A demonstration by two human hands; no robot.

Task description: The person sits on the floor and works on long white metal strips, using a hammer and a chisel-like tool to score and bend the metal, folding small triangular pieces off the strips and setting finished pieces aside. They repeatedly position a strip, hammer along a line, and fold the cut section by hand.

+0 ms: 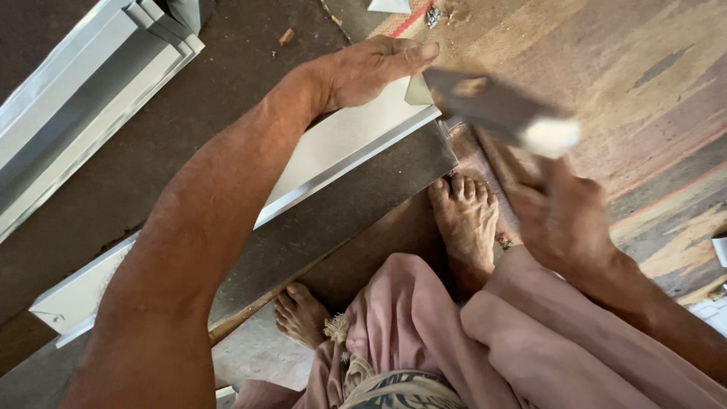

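Observation:
A long white metal profile (341, 148) lies slantwise on a dark board (356, 204). My left hand (371, 68) rests on the profile's far end, thumb stretched toward a small pale corner piece (418, 91) at the tip. My right hand (560, 220) grips the handle of a hammer-like tool (496, 106). Its grey head is blurred and has a whitish end, and it hangs just right of the profile's tip, close to my left thumb. My bare feet (463, 216) stand on the board's edge below the tool.
Several grey metal profiles (76, 91) are stacked at the upper left. A worn striped brown surface (628, 68) fills the right side. Small scraps (286, 36) lie at the top, and a white piece (719, 248) sits at the right edge.

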